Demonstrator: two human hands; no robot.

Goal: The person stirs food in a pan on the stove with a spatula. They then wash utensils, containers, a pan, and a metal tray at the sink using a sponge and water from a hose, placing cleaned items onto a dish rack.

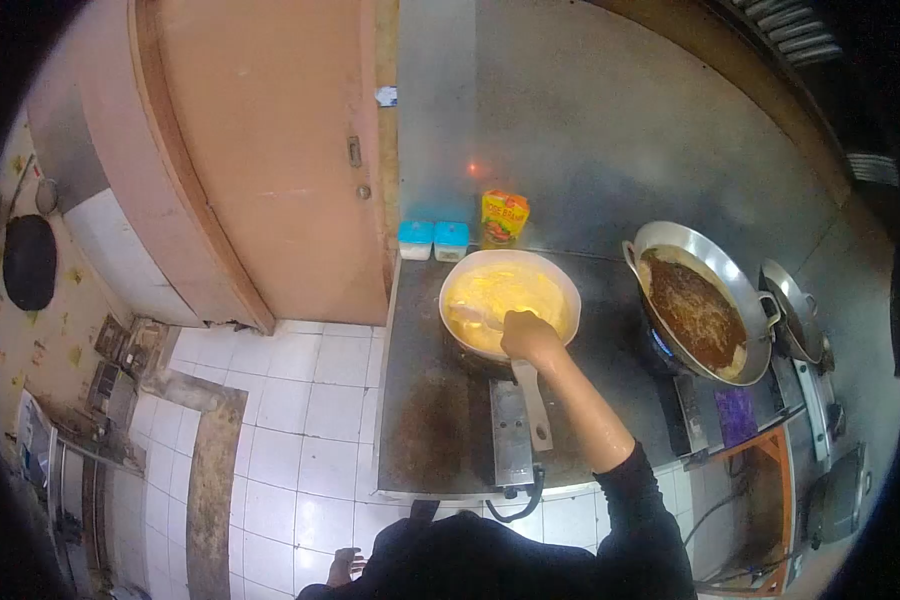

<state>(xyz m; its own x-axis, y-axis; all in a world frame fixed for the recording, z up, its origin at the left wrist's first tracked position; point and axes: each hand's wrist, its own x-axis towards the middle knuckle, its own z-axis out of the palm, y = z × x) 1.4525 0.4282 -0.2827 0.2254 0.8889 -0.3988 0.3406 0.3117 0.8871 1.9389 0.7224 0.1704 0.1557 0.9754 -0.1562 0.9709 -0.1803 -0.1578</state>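
Note:
My right hand (532,338) is closed over the near rim of a pale frying pan (573,300), gripping what looks like a spatula (467,316). The spatula's tip lies in a soft yellow egg-like mixture (515,285) spread across the pan; its handle is hidden in my fist. The pan sits on a small gas burner (512,440), with its beige handle (533,405) pointing toward me under my wrist. Low beside my body, my left hand (345,566) hangs with fingers loosely apart, holding nothing that I can see.
To the right, a wok (685,237) of bubbling brown liquid stands over a blue flame, with another metal pan (795,300) beyond. Two blue-lidded containers (434,240) and a yellow pouch (504,217) stand against the wall. A closed door (270,150) is at left.

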